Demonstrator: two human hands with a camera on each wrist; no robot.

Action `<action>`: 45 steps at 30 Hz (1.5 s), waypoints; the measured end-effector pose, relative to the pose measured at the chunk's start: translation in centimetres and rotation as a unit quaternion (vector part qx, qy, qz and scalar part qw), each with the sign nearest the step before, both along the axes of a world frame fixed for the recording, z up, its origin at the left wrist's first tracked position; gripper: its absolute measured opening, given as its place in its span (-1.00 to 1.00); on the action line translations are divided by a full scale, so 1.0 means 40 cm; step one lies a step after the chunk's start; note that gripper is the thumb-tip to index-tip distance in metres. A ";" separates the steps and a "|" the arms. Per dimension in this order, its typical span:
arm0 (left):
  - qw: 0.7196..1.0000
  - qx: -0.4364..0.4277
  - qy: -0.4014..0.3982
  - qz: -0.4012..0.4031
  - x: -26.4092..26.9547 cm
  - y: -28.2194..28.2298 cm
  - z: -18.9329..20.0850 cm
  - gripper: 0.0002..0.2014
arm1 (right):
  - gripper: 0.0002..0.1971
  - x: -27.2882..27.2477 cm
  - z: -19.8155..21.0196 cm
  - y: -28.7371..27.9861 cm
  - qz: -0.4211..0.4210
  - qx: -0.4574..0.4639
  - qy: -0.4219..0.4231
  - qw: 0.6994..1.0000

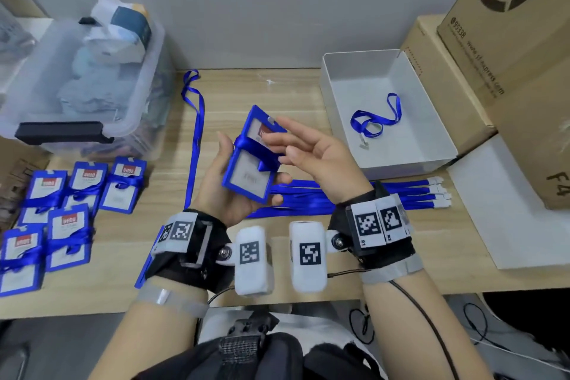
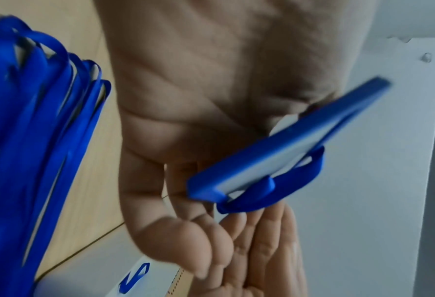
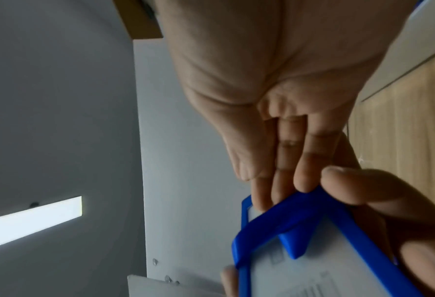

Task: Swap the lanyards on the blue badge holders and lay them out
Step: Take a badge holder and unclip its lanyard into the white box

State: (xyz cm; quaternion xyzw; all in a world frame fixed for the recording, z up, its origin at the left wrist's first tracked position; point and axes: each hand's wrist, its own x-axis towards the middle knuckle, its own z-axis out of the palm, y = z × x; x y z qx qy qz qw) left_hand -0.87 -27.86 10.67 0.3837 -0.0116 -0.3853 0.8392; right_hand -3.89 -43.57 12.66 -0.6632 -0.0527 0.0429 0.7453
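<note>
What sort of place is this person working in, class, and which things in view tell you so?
Probably an office or stockroom desk used for packing. A wooden desk against a plain wall holds stacked cardboard shipping boxes, a clear plastic storage bin and rows of wrapped blue badge holders.

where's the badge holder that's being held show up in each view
Head: the badge holder sits at centre, tilted, gripped by the left hand, the right hand at its top.
Left wrist: centre right, seen edge-on below the palm.
Right wrist: lower right, fingers reaching its top edge.
Shared landmark: the blue ribbon wrapped around its middle, seen in all three views.
</note>
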 end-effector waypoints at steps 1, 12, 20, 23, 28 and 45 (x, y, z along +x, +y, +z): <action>1.000 -0.017 -0.007 -0.012 0.002 0.003 0.001 -0.37 | -0.49 0.004 0.006 0.001 0.005 -0.007 -0.006 1.000; 0.998 0.064 -0.007 0.004 0.031 -0.001 0.023 -0.50 | -0.61 0.036 0.004 0.006 -0.093 -0.257 -0.033 0.961; 0.970 0.201 -0.138 0.022 0.061 -0.002 0.004 -0.64 | -0.76 0.065 -0.009 0.003 -0.144 -0.295 -0.031 0.944; 0.962 0.220 -0.159 0.023 0.070 0.003 0.004 -0.59 | -0.74 0.069 -0.005 0.004 -0.117 -0.288 -0.024 0.950; 0.933 0.299 -0.180 0.088 0.086 0.000 -0.005 -0.76 | -0.64 0.068 -0.002 0.013 -0.105 -0.269 -0.036 0.957; 0.913 0.341 -0.212 0.070 0.088 0.029 -0.003 -0.87 | -0.78 0.057 0.004 0.000 -0.194 -0.031 0.031 0.980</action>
